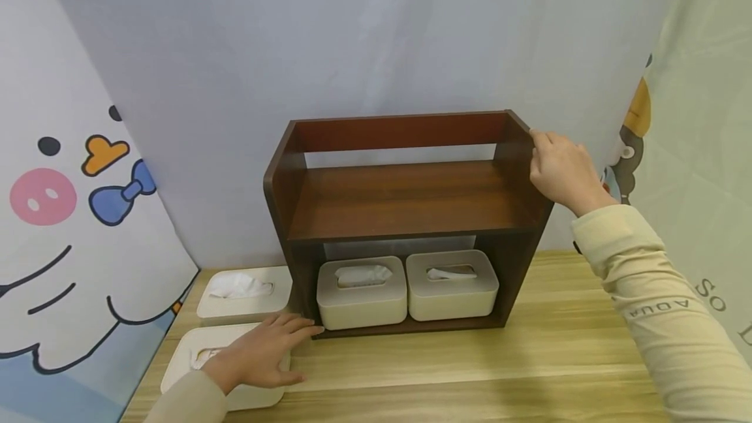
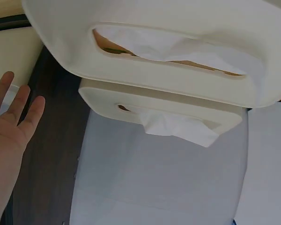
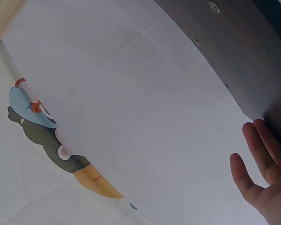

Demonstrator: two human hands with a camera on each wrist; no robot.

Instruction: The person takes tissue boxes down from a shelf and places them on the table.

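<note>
A dark brown two-tier wooden shelf [image 1: 399, 198] stands against the back cloth. Its lower tier holds two cream tissue boxes side by side: the left tissue box [image 1: 361, 313] and the right tissue box [image 1: 454, 305], each showing tissue in its slot. My right hand [image 1: 561, 168] touches the upper part of the shelf's right side panel; in the right wrist view, the fingers [image 3: 262, 150] look fairly straight against that panel [image 3: 253, 61]. With fingers spread, my left hand [image 1: 264, 351] reaches to the shelf's lower left corner and holds nothing. Whether its fingertips touch the shelf, I cannot tell.
Left of the shelf lie two more cream tissue boxes, a rear one [image 1: 247, 305] and a front one [image 1: 176, 364] partly behind my left hand. All stand on a wood-grain table [image 1: 446, 384]. Cartoon-printed cloths hang at the left [image 1: 70, 116] and right [image 1: 705, 149].
</note>
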